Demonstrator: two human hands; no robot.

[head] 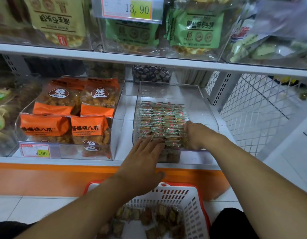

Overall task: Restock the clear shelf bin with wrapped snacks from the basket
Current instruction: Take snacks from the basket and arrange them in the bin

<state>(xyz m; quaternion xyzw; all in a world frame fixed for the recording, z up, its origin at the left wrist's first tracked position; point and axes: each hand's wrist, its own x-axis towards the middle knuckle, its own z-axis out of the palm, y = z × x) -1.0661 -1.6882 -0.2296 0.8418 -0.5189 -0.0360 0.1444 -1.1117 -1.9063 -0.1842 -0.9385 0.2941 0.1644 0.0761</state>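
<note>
Two hands reach into a clear bin (203,107) on the lower shelf (121,163). Rows of small wrapped snacks (160,121) fill the near left part of the bin. The right and far parts of the bin show its bare floor.

The left hand (145,158) lies flat with its fingers straight and close together. Its fingertips press on the near rows of snacks, and its thumb sticks out to the right, over the orange edge of the shelf. The right hand (195,133) is at the right side of the snack rows, touching them. Its fingers curl down into the bin, but I cannot tell if they hold a snack.

A white basket (192,199) with a red rim sits on the floor, near the person and below the arms. More wrapped snacks (149,219) lie loose in the bottom of it.

Left of the clear bin is another bin with orange bags (71,114) and a price tag (35,150) on its front. On the top shelf are green bags (199,30) and a tag that says 13.90 (130,9). A white wire wall (258,109) stands on the right.
</note>
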